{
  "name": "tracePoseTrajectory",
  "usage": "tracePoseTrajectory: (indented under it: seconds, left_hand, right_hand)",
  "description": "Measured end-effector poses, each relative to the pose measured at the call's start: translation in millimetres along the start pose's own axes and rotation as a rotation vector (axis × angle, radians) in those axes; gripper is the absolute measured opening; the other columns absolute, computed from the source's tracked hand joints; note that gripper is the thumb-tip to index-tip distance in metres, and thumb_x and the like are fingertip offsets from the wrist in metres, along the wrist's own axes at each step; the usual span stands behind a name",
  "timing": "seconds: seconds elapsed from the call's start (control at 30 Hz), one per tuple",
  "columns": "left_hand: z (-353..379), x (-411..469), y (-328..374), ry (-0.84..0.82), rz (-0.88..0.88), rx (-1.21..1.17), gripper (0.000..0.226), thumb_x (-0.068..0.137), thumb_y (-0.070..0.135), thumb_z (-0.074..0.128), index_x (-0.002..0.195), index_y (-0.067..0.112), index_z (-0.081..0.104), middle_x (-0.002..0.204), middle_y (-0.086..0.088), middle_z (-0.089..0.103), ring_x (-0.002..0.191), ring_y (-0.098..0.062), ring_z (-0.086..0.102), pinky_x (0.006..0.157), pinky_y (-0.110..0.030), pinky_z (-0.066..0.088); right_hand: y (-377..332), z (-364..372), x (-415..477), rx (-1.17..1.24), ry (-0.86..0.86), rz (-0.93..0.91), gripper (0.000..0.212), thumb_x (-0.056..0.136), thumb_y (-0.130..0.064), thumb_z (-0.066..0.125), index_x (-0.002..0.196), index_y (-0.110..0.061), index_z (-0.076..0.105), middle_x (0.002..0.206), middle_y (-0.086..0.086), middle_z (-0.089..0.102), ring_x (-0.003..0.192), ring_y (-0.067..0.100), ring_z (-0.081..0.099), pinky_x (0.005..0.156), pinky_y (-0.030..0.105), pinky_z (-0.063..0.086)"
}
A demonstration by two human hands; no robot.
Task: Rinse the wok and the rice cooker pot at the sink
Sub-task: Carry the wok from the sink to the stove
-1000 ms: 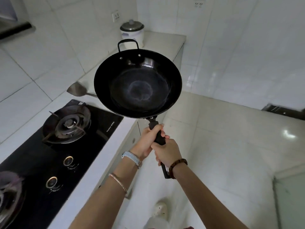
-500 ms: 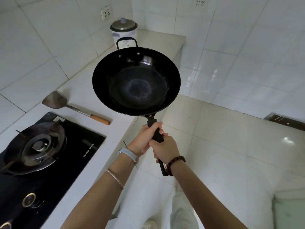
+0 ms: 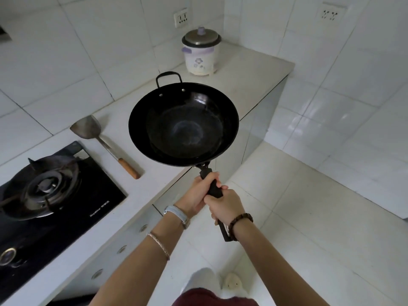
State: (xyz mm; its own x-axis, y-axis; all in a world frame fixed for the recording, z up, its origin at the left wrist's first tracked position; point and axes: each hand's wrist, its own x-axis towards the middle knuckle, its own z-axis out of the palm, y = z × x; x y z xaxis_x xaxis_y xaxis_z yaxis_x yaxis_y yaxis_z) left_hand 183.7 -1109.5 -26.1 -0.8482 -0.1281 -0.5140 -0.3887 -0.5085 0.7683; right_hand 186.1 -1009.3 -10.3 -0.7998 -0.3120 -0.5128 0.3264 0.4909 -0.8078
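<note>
A black wok [image 3: 183,124] hangs in the air over the counter's front edge, its inside bare and dark. Both hands grip its long black handle: my left hand [image 3: 197,195] sits nearer the bowl, my right hand [image 3: 225,206] just behind it. A white rice cooker [image 3: 200,54] with a metal lid stands at the back of the counter, beyond the wok. Its inner pot is hidden under the lid. No sink is in view.
A metal spatula [image 3: 103,142] with a wooden grip lies on the white counter [image 3: 254,69] left of the wok. A black gas hob [image 3: 50,191] fills the near left. Tiled walls rise behind; white floor tiles [image 3: 309,217] spread to the right.
The wok, held in both hands, has moved right, away from the hob and along the counter. The view has shifted, so the rice cooker and spatula now show fully.
</note>
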Motion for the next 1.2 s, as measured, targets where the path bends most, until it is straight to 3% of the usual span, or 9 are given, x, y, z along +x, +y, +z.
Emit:
tracePoseTrajectory:
  seconds: [0.27, 0.53, 0.83, 1.2]
  left_hand:
    - [-12, 50, 35, 0.106, 0.042, -0.024, 0.024, 0.094, 0.015, 0.057, 0.07, 0.01, 0.054, 0.063, -0.002, 0.055, 0.066, -0.017, 0.062, 0.079, -0.032, 0.052]
    - [-40, 133, 84, 0.156, 0.089, -0.161, 0.025, 0.094, 0.017, 0.059, 0.071, 0.009, 0.053, 0.063, -0.003, 0.054, 0.066, -0.019, 0.061, 0.077, -0.031, 0.052]
    - [-72, 207, 143, 0.204, 0.054, -0.289, 0.022, 0.094, 0.015, 0.058, 0.074, 0.008, 0.052, 0.061, -0.003, 0.053, 0.064, -0.019, 0.061, 0.079, -0.033, 0.053]
    - [-93, 265, 171, 0.243, 0.027, -0.351, 0.02, 0.095, 0.014, 0.058, 0.075, 0.009, 0.054, 0.063, -0.004, 0.054, 0.065, -0.019, 0.061, 0.08, -0.034, 0.053]
  right_hand:
    - [-30, -2, 70, -0.014, -0.124, 0.004, 0.011, 0.075, -0.016, 0.055, 0.082, -0.007, 0.056, 0.046, 0.001, 0.048, 0.038, 0.015, 0.048, 0.047, 0.026, 0.048]
    - [-91, 5, 158, -0.142, -0.142, -0.067, 0.006, 0.076, -0.015, 0.057, 0.078, -0.011, 0.054, 0.049, 0.003, 0.052, 0.044, 0.019, 0.051, 0.049, 0.03, 0.048]
    - [-152, 22, 242, -0.221, -0.192, -0.003, 0.01, 0.079, -0.016, 0.057, 0.083, -0.007, 0.057, 0.049, 0.001, 0.054, 0.04, 0.014, 0.053, 0.043, 0.022, 0.044]
    - [-181, 31, 312, -0.22, -0.263, 0.046, 0.006, 0.08, -0.013, 0.058, 0.08, -0.008, 0.057, 0.05, 0.001, 0.053, 0.043, 0.016, 0.052, 0.046, 0.024, 0.047]
